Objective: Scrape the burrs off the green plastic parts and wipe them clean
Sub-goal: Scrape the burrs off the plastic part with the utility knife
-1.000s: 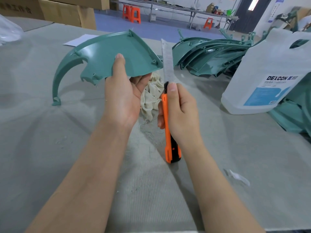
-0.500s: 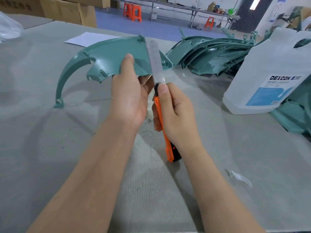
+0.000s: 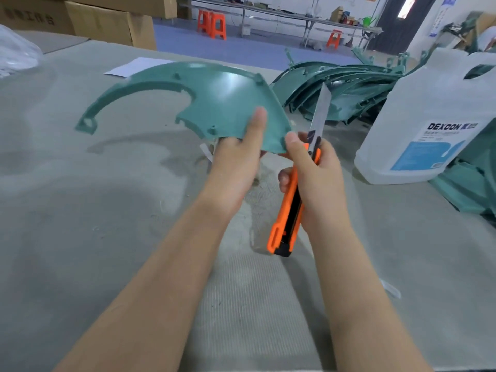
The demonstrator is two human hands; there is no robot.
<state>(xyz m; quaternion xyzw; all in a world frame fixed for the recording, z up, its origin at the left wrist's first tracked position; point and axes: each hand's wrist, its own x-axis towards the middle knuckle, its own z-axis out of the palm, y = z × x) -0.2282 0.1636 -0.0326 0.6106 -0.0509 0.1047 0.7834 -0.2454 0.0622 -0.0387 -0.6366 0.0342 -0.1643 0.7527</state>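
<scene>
Gripping an orange-and-black plastic utility knife (image 3: 288,208) in the right hand (image 3: 312,175), a person works over a grey felt-covered table (image 3: 80,237); the fingers are wrapped round the handle and the thumb lies along its upper end, just beside the near corner of the part. The long steel blade (image 3: 319,114) points up and away, tilted to the right and clear of the plastic, whereas half a second earlier it lay across the part's right edge. The left hand (image 3: 236,159) pinches a curved, fan-shaped green plastic part (image 3: 214,100) by its lower edge, thumb pressed on the upper face and fingers hidden underneath, holding it above the table. Against the earlier frame the part has tipped flatter, its broad glossy face now turned upward and its thin arc-shaped arm reaching out to the left. A pale scrap shows under the left hand, too hidden to identify. Farther right stands a white plastic jug with a blue DEXCON label (image 3: 434,124). Behind the blade lies a stack of similar green plastic parts (image 3: 349,87), and a white sheet of paper (image 3: 134,67) rests near the far table edge. Beyond are brown cardboard boxes (image 3: 107,22) and 3 orange plastic stools (image 3: 212,24) on a blue floor.
</scene>
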